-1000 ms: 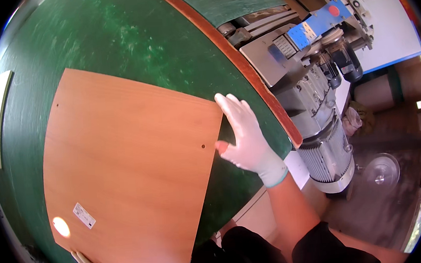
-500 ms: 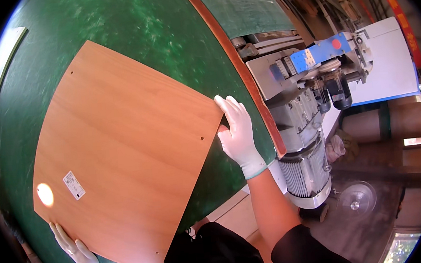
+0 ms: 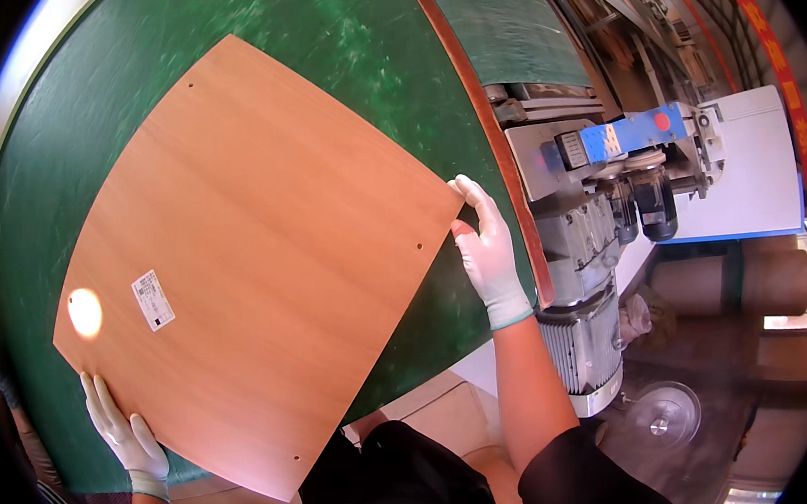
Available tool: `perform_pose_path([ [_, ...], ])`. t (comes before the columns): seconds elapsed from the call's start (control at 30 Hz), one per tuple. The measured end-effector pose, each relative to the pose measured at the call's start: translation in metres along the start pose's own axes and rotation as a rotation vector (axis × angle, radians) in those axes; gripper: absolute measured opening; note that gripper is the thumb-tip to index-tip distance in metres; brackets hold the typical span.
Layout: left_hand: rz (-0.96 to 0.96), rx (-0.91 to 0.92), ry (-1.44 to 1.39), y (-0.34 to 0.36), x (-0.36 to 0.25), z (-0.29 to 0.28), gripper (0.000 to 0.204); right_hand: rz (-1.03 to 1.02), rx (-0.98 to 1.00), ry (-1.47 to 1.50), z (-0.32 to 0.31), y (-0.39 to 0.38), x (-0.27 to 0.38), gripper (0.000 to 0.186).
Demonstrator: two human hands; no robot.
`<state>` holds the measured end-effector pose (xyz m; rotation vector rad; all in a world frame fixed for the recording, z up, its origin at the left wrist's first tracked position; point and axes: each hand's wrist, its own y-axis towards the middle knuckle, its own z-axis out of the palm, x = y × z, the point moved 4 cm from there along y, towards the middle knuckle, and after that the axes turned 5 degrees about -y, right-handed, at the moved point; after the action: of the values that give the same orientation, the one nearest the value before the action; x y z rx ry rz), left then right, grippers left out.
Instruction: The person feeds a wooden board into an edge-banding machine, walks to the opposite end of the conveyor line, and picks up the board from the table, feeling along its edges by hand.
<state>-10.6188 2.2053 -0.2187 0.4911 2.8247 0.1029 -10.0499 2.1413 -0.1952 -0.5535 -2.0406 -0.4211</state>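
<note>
A broad wood-grain panel (image 3: 260,235) with curved sides and small holes near its corners lies tilted across the green tabletop (image 3: 350,57). It bears a white printed label (image 3: 153,300) and a bright round spot of light. My right hand (image 3: 489,255), in a white glove, grips the panel's right corner, thumb bent at the edge and fingers around the tip. My left hand (image 3: 126,435), also in a white glove, touches the lower left edge, its fingers stretched out and the thumb apart. The panel's underside is hidden.
Right of the tabletop's brown edge strip (image 3: 483,122) stands a machine with a ribbed grey motor (image 3: 582,352) and a blue arm (image 3: 636,132). A pale curved board (image 3: 30,78) lies at the far left. Another person's arm (image 3: 27,424) shows at the left rim.
My view has turned, so the tabletop, machine and panel all appear rotated slightly clockwise. Both hands remain at about the same places on the panel.
</note>
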Motion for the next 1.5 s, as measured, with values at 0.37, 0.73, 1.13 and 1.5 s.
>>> perform_pose_path([
  [0.37, 0.031, -0.04, 0.009, 0.002, 0.0, 0.001, 0.069, 0.077, -0.161, 0.027, 0.0, 0.016, -0.016, 0.046],
  [0.73, -0.017, -0.04, -0.014, 0.003, -0.008, -0.007, 0.069, 0.626, -0.179, 0.183, 0.01, -0.024, 0.024, 0.012],
  [1.13, -0.009, -0.037, -0.002, 0.006, -0.013, -0.013, 0.07, 0.855, -0.228, 0.524, 0.01, -0.019, -0.007, 0.01],
  [1.5, -0.043, -0.025, 0.004, 0.009, -0.018, -0.016, 0.07, 0.874, -0.14, 0.531, 0.024, -0.046, 0.012, 0.006],
])
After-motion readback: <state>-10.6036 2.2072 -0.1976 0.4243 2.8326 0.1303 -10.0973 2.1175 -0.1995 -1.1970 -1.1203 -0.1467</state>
